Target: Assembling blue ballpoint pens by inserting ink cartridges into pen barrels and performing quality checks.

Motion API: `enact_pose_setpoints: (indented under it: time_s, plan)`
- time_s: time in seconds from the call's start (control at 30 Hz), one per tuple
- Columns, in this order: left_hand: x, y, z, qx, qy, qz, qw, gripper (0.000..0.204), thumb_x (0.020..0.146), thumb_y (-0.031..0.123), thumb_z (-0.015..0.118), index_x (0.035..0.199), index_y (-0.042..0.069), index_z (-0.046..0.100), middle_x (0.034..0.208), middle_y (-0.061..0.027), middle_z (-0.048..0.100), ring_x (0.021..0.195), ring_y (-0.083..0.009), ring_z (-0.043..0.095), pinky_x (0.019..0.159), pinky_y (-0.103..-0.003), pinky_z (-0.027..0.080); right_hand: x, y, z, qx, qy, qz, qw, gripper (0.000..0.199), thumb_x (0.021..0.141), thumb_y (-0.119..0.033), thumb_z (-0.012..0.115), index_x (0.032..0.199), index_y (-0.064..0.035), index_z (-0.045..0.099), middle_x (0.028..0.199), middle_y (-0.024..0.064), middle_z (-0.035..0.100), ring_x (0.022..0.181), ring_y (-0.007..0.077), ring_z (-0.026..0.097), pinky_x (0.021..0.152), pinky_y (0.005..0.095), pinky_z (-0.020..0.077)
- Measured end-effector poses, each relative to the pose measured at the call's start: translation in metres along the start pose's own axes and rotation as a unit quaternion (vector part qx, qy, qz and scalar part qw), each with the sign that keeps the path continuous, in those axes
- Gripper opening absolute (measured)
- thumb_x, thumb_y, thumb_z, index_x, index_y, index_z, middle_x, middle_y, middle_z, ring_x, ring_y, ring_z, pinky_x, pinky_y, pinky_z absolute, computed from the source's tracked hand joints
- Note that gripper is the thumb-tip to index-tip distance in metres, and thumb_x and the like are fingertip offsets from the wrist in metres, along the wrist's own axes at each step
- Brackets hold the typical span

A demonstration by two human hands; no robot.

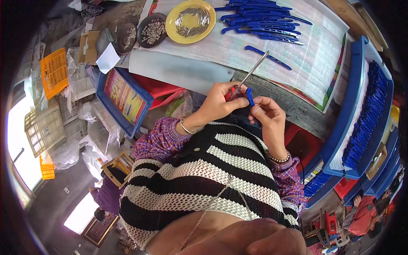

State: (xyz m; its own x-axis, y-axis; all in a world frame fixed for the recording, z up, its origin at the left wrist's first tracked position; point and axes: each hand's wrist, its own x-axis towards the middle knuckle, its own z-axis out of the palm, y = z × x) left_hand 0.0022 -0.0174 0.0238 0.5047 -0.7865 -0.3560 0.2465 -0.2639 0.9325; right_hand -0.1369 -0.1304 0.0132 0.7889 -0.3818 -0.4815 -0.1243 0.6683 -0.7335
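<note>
My left hand point(225, 101) is closed round the red handle of a screwdriver point(253, 69), whose metal shaft points up and to the right. In my right hand point(268, 115), thumb and fingers pinch a slim blue plastic piece point(250, 97) close to the left fingertips. Its lower part is hidden by the fingers. One similar long blue piece point(268, 58) lies alone on the white sheet ahead, below a pile of such blue pieces point(263, 19), some with metal strips showing. A yellow plate point(170, 27) of thin metal parts stands left of the pile.
Two dark dishes, one a round dish of small metal parts point(153, 30), sit at the far left. A blue crate point(142, 111) leans near the table's left edge. At the right stands a blue bin point(361, 46) full of blue pieces. Other people point(365, 214) are in the background.
</note>
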Motion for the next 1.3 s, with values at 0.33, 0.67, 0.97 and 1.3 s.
enact_pose_setpoints:
  time_s: [0.33,0.67,0.97,1.3]
  plan:
    - [0.009,-0.004,-0.018,-0.258,-0.168,-0.198,0.931,0.014,0.082,0.001,0.063,0.095,0.002,0.058,0.063,0.0004,0.051,0.048,-0.002,0.04,0.04,-0.018,0.024,-0.001,-0.008,0.0,-0.117,-0.033,-0.094,0.988,0.016,0.085,-0.001,0.066,0.101,0.0011,0.062,0.083,0.0016,0.063,0.069,0.0065,0.058,0.058,0.0188,0.0453]
    - [0.006,-0.003,-0.006,-0.202,-0.107,-0.14,0.963,0.009,0.087,0.004,0.061,0.096,0.002,0.058,0.064,0.002,0.05,0.05,-0.0022,0.041,0.042,-0.018,0.024,-0.002,-0.009,-0.003,-0.098,-0.02,-0.013,0.995,0.014,0.09,-0.009,0.063,0.1,0.0015,0.063,0.079,0.0015,0.062,0.061,0.0052,0.053,0.053,0.0188,0.0398]
    - [0.008,-0.007,-0.003,-0.202,-0.083,-0.115,0.969,0.008,0.088,0.008,0.062,0.095,0.005,0.061,0.066,0.0028,0.053,0.051,-0.0016,0.041,0.044,-0.019,0.026,-0.001,-0.013,-0.006,-0.134,-0.033,0.016,0.99,0.021,0.094,-0.016,0.059,0.104,0.0011,0.065,0.075,0.001,0.062,0.058,0.0021,0.047,0.05,0.0166,0.0331]
    - [0.003,-0.002,-0.013,0.122,-0.032,0.042,0.991,0.021,0.086,0.007,0.064,0.105,0.002,0.06,0.078,-0.0018,0.061,0.065,-0.0072,0.055,0.059,-0.022,0.043,-0.002,-0.004,-0.013,-0.198,0.038,-0.061,0.978,0.022,0.093,-0.013,0.06,0.109,0.0017,0.064,0.074,-0.0009,0.058,0.06,0.0013,0.044,0.051,0.0166,0.0315]
